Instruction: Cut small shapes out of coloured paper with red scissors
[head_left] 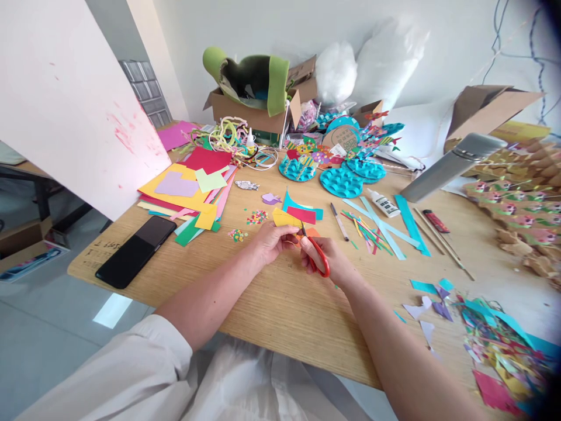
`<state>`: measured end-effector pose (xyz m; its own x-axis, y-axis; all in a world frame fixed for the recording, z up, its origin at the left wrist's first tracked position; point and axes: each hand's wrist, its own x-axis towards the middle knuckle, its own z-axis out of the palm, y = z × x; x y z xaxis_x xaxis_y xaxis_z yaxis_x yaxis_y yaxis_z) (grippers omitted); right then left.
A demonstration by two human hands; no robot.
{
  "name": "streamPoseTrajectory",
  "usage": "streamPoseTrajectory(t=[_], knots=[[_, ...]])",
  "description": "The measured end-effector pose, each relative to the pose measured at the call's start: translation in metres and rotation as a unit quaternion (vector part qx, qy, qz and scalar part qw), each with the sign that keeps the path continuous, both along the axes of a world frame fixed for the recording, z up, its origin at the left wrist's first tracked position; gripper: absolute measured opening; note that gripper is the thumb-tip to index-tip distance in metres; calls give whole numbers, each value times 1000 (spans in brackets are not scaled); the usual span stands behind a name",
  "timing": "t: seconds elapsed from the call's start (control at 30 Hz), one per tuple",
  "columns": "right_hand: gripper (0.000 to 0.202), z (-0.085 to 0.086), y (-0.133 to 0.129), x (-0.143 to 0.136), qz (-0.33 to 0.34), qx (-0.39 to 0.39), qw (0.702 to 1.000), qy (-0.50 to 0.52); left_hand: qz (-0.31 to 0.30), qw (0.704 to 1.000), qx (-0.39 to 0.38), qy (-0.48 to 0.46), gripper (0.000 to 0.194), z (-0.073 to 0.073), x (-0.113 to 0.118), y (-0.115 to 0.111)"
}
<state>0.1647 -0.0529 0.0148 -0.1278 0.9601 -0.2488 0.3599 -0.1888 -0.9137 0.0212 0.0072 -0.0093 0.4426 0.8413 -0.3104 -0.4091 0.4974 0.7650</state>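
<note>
My left hand [274, 240] pinches a yellow paper piece [284, 218] over the middle of the wooden table. Red-handled scissors [323, 263] are gripped in my right hand [326, 257], with their blades at the paper's right edge. Just beyond the paper lie a red paper piece [301, 214] and blue paper [289, 202]. An orange scrap [312, 233] shows behind the scissors. Left of my hands are small piles of colored paper dots [256, 217] and a purple fish cutout [271, 199].
A black phone [137, 251] and stacked colored paper [175, 184] lie left. A pen [339, 222], paper strips [368, 231], a glue bottle [383, 203] and a grey flask [453, 166] are right. Paper scraps [504, 345] cover the near right corner; blue crafts [340, 182] stand behind.
</note>
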Motion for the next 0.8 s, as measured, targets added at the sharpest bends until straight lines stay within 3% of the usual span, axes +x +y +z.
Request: streamPoseTrajectory(t=[0.8], knots=[[59,-2,1,2,1,2,1000,1,-7,1000,6,4,18,-1,-1,1]])
